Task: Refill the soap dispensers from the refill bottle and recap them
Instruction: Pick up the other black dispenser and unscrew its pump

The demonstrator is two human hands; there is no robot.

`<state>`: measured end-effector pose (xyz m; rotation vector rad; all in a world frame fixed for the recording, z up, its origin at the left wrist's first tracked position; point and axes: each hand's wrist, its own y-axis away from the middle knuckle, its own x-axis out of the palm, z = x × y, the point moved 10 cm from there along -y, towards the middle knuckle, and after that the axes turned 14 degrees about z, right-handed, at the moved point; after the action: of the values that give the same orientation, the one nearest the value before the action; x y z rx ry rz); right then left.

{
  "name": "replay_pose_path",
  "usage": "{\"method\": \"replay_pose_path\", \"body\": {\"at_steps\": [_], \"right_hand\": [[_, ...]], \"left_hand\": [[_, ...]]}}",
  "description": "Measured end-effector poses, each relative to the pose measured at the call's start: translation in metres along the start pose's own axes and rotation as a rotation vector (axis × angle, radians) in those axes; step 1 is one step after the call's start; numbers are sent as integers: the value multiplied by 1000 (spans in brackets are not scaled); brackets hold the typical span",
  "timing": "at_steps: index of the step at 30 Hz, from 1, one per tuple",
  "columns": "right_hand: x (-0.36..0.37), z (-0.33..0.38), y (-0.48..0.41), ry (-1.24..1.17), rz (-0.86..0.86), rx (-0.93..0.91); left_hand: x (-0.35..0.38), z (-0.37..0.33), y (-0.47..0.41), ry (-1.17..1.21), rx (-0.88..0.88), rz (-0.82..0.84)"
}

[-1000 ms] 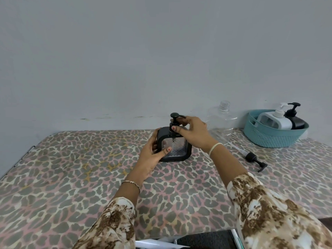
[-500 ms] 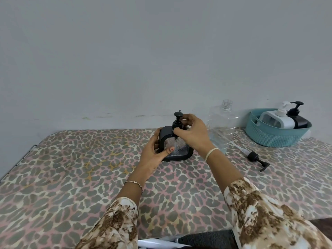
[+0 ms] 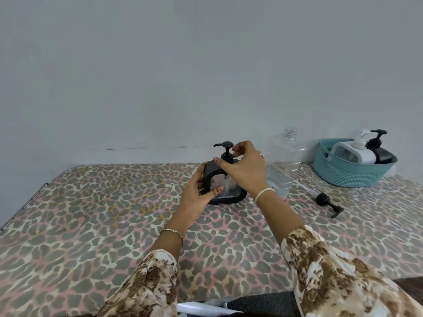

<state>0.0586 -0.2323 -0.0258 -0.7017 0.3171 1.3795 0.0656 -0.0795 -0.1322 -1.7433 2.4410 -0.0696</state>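
Note:
A squat black dispenser point(image 3: 211, 171) with a clear front stands on the table near the back edge. My left hand point(image 3: 196, 195) grips its left side, thumb on the clear front. My right hand point(image 3: 243, 167) is closed around the collar of its black pump head point(image 3: 225, 147), whose spout points left. Just right of it stands the clear refill bottle point(image 3: 282, 161), uncapped and holding a little liquid. A loose black pump point(image 3: 325, 201) with its clear tube lies on the table to the right.
A teal basket point(image 3: 348, 173) at the back right holds a white dispenser point(image 3: 353, 152) and a black dispenser point(image 3: 381, 149). The table wears a leopard-print cloth point(image 3: 91, 213) and stands against a grey wall. Its left edge slants away.
My right hand has turned the pump head on the black dispenser; its spout went from pointing right to pointing left. My left hand has kept its hold on the body.

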Motion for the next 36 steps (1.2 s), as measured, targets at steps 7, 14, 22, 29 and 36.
{"method": "replay_pose_path", "body": {"at_steps": [7,14,22,29,36], "right_hand": [[2,6,0,22,27,-32],[-12,10,10,-11,10,-26],[-81,23,34,-425,-293,-103],[-125,-15,75,-644,-473,-180],[-109,-86,103,-552,-302,-32]], "left_hand": [[-4,-4,4,-102,22,-80],[-5,-16,11,-235,36,-146],[-5,-16,13,-306,55,-156],[-2,-26,19,-422,98,-190],[-7,-29,28,-505,105,-278]]}}
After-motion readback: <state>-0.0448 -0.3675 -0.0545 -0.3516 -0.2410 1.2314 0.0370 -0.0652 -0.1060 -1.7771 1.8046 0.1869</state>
